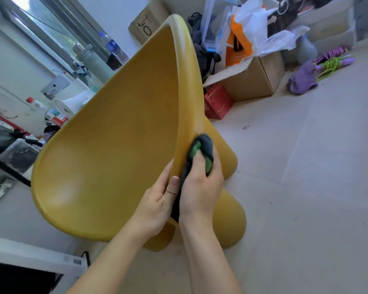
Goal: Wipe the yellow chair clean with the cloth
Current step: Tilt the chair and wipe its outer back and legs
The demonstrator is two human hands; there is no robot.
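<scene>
cardboard box (146,22), large black "OT"

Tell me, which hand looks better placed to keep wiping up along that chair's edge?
The right hand, probably. It grips the dark cloth pressed against the outer side of the yellow chair rim. The left hand is pinching the rim just below, seemingly steadying the chair, and holds no cloth.
</scene>
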